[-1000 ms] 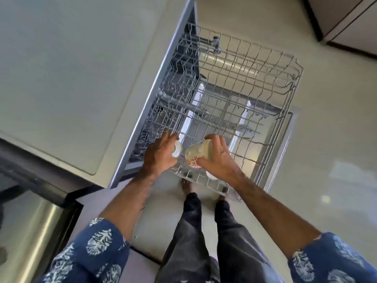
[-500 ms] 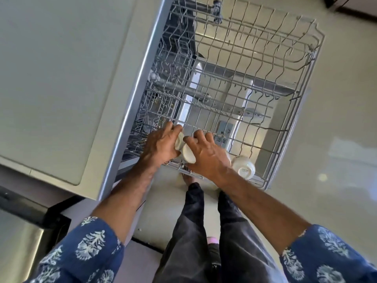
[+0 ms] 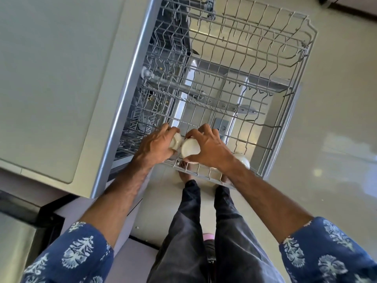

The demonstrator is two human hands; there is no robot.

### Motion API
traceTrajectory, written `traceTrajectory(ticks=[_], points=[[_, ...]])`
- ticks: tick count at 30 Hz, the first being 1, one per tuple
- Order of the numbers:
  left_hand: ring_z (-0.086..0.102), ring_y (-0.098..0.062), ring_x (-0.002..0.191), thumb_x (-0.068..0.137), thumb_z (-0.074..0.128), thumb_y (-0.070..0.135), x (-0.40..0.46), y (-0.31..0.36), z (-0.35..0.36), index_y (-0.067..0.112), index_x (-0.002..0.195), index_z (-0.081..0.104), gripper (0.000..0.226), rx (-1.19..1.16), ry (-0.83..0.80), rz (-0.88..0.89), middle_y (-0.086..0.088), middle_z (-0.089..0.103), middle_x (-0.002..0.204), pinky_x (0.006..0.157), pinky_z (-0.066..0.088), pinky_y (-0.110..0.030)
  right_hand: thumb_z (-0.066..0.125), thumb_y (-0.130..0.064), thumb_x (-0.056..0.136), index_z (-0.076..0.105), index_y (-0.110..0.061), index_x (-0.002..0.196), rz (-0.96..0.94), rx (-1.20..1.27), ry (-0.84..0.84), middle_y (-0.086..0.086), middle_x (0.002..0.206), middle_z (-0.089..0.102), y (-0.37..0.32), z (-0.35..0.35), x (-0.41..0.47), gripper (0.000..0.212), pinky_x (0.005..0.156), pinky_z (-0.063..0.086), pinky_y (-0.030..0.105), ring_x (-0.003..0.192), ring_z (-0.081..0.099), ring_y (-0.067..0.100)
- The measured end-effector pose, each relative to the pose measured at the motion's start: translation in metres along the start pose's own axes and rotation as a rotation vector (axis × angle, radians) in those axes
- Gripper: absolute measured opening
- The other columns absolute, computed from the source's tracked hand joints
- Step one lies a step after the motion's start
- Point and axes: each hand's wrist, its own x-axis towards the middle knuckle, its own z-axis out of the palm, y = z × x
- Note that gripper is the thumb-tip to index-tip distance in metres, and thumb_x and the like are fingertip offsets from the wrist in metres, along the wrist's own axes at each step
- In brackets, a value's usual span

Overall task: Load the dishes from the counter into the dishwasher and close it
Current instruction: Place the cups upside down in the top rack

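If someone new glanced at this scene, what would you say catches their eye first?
Most striking is the pulled-out wire rack of the dishwasher, filling the upper middle and nearly bare. At its near edge, the left hand and right hand each grip a white cup, side by side. A third white cup sits in the rack by the right wrist.

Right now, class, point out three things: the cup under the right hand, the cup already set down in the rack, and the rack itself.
Held cup (image 3: 190,148), head view: its upturned white base.
Placed cup (image 3: 243,160), head view: rounded side.
Rack (image 3: 310,37), head view: far corner rim.
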Motion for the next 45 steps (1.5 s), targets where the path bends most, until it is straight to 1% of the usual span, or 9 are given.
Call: traceTrajectory(ticks=[10,17,22,27,31,35,38,42,45], points=[[0.06,-0.019,0.1,0.078,0.082,0.016,-0.001,0.005,0.004,0.015,0.142,0.043,0.075,-0.09,-0.012,-0.043,-0.009,0.048,0.132,0.067,0.051,-0.025,0.079,-0.063,0.067,0.042,-0.031,0.138,0.04,-0.019,-0.062,0.006,0.128,0.04,0.005,-0.002,0.004,0.086,0.095,0.047,0.045,0.118,0.048,0.029],[0.062,-0.021,0.103,0.088,0.072,0.017,-0.011,0.018,-0.002,0.015,0.144,0.042,0.064,0.007,0.025,-0.107,-0.008,0.047,0.141,0.064,0.05,-0.025,0.062,-0.042,0.095,0.05,-0.016,0.137,0.014,0.204,-0.086,0.01,0.129,0.051,0.015,-0.039,-0.001,0.051,0.096,0.05,0.041,0.107,0.057,0.021],[0.056,-0.021,0.12,0.095,0.061,0.018,-0.045,0.052,-0.024,0.016,0.141,0.045,0.049,-0.014,0.196,-0.118,-0.006,0.047,0.143,0.099,0.051,-0.039,0.06,-0.02,0.097,0.057,-0.009,0.128,-0.119,0.161,-0.001,0.01,0.123,0.059,-0.001,-0.081,-0.031,0.033,0.093,0.052,0.041,0.103,0.062,0.021],[0.053,-0.021,0.125,0.096,0.058,0.025,-0.111,0.106,-0.056,0.021,0.14,0.045,0.046,-0.06,0.299,-0.133,-0.004,0.046,0.143,0.103,0.049,-0.043,0.061,-0.017,0.095,0.059,-0.01,0.127,-0.309,0.065,0.017,0.006,0.122,0.062,-0.047,-0.116,-0.073,0.033,0.095,0.05,0.039,0.107,0.061,0.019],[0.055,-0.024,0.119,0.094,0.054,0.024,-0.179,0.127,-0.085,0.018,0.135,0.051,0.041,-0.045,0.434,-0.138,-0.004,0.052,0.136,0.092,0.052,-0.041,0.062,-0.014,0.094,0.06,-0.008,0.125,-0.567,-0.042,0.042,0.007,0.117,0.064,-0.102,-0.135,-0.101,0.032,0.091,0.051,0.033,0.104,0.063,0.023],[0.062,-0.03,0.102,0.089,0.051,0.028,-0.255,0.12,-0.11,0.014,0.125,0.058,0.039,0.023,0.623,-0.304,-0.005,0.06,0.123,0.075,0.053,-0.045,0.059,-0.023,0.096,0.054,-0.012,0.135,-0.776,-0.183,-0.029,0.008,0.128,0.058,-0.174,-0.132,-0.119,0.041,0.096,0.048,0.036,0.116,0.057,0.026],[0.059,-0.025,0.106,0.089,0.048,0.032,-0.324,0.098,-0.117,0.02,0.129,0.057,0.043,0.053,0.747,-0.506,0.001,0.058,0.129,0.079,0.05,-0.042,0.061,-0.026,0.094,0.049,-0.017,0.14,-0.916,-0.249,-0.128,0.005,0.133,0.052,-0.236,-0.112,-0.13,0.048,0.097,0.042,0.03,0.118,0.053,0.024],[0.053,-0.023,0.121,0.092,0.058,0.032,-0.415,0.063,-0.106,0.022,0.134,0.054,0.044,0.037,0.837,-0.768,0.002,0.052,0.139,0.095,0.045,-0.041,0.063,-0.026,0.092,0.049,-0.017,0.139,-1.066,-0.293,-0.209,0.004,0.133,0.051,-0.314,-0.066,-0.147,0.049,0.1,0.046,0.036,0.118,0.053,0.023],[0.053,-0.025,0.122,0.091,0.061,0.03,-0.485,0.042,-0.081,0.019,0.134,0.055,0.045,0.02,0.906,-0.92,-0.001,0.052,0.14,0.094,0.044,-0.042,0.063,-0.028,0.093,0.048,-0.018,0.139,-1.153,-0.33,-0.259,0.002,0.134,0.05,-0.37,-0.017,-0.166,0.05,0.101,0.047,0.039,0.119,0.052,0.019]])
